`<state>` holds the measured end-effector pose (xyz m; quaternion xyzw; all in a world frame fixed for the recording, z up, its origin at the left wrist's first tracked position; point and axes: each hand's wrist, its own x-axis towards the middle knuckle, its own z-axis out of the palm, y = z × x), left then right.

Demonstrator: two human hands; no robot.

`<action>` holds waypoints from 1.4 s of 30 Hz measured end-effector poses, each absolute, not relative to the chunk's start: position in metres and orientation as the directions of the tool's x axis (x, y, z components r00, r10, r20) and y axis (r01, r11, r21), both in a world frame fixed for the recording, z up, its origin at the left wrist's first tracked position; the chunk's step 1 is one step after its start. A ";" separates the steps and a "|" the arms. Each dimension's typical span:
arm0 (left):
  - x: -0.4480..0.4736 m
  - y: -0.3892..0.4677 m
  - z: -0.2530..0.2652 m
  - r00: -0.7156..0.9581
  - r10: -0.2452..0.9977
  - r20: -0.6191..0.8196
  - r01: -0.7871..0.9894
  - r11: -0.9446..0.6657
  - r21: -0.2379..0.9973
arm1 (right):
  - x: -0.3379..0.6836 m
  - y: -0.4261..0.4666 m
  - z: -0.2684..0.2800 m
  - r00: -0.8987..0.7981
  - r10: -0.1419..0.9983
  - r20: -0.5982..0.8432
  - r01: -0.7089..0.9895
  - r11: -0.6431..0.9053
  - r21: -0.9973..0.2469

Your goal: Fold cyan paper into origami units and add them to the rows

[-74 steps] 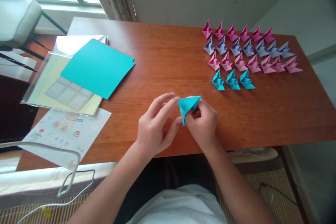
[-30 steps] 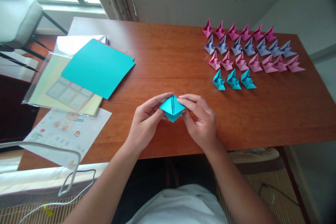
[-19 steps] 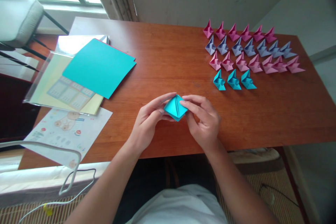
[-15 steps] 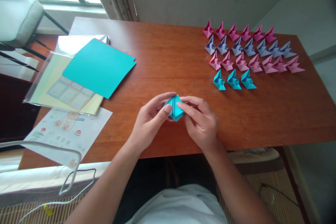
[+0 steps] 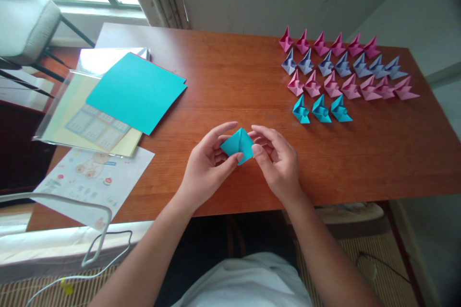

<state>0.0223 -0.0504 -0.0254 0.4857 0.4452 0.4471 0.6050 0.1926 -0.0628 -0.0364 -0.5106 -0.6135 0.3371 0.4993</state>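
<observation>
A small turquoise folded paper (image 5: 239, 143), diamond-shaped with a crease down its middle, is held just above the table's near side. My left hand (image 5: 211, 158) grips its lower left, the thumb lying on the front and the fingers behind. At the right corner, the thumb and fingers of my right hand (image 5: 277, 158) pinch the paper's edge. Some fingers of both hands are hidden behind the paper. Beyond my right hand stand three finished turquoise origami pieces (image 5: 321, 109) in a row.
Rows of pink (image 5: 350, 87), lilac (image 5: 342, 64) and magenta origami (image 5: 337, 45) pieces stand at the table's back right. Turquoise sheets (image 5: 139, 93) lie over a clear plastic packet (image 5: 54, 120) on the left. A printed sheet (image 5: 126, 180) lies nearer, by a grey metal tube (image 5: 104, 230).
The turquoise paper now shows a wider, smoother diamond face instead of the narrow pleated one. My right fingers have moved off its front to its right edge; my left thumb sits lower.
</observation>
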 end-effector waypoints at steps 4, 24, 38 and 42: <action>0.024 -0.052 -0.027 0.219 0.973 -0.076 -0.070 0.093 0.993 | 0.194 -0.061 -0.042 0.014 0.979 0.201 0.230 0.192 -0.954; 0.024 -0.054 -0.030 0.161 0.986 -0.043 0.008 0.043 0.999 | 0.194 -0.059 -0.043 0.048 0.992 0.114 0.026 0.113 -0.993; 0.025 -0.055 -0.026 0.179 0.979 0.093 0.334 -0.149 0.931 | 0.204 -0.057 -0.030 0.114 0.906 0.409 0.157 0.390 -0.907; 0.026 -0.056 -0.029 0.215 0.961 0.172 0.416 -0.250 0.874 | 0.204 -0.051 -0.022 -0.020 0.906 0.423 0.337 0.404 -0.850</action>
